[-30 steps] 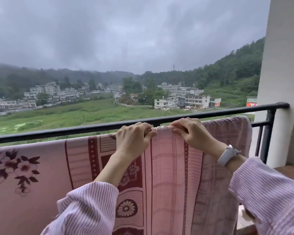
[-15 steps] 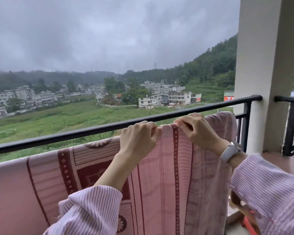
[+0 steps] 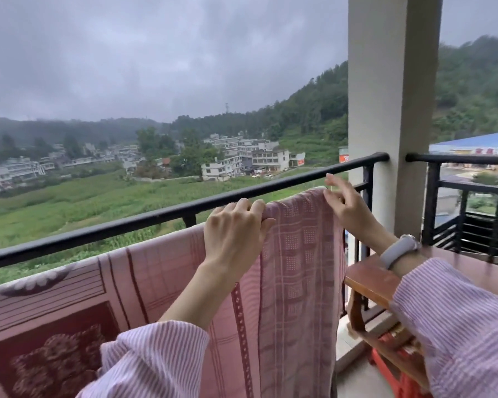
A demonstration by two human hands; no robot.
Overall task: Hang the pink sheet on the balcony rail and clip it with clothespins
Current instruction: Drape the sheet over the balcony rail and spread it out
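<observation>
Pink sheet (image 3: pixel 293 268) draped over lower rail (image 3: pixel 362 186) — left hand (image 3: pixel 236 228) curled gripping top fold; right hand (image 3: pixel 347 206) loosely open at sheet's end, pinch unclear.

place: home balcony | evidence: black railing (image 3: pixel 161 216), column (image 3: pixel 391 110), pink sheet (image 3: pixel 293 282) draped, village and fields beyond
</observation>
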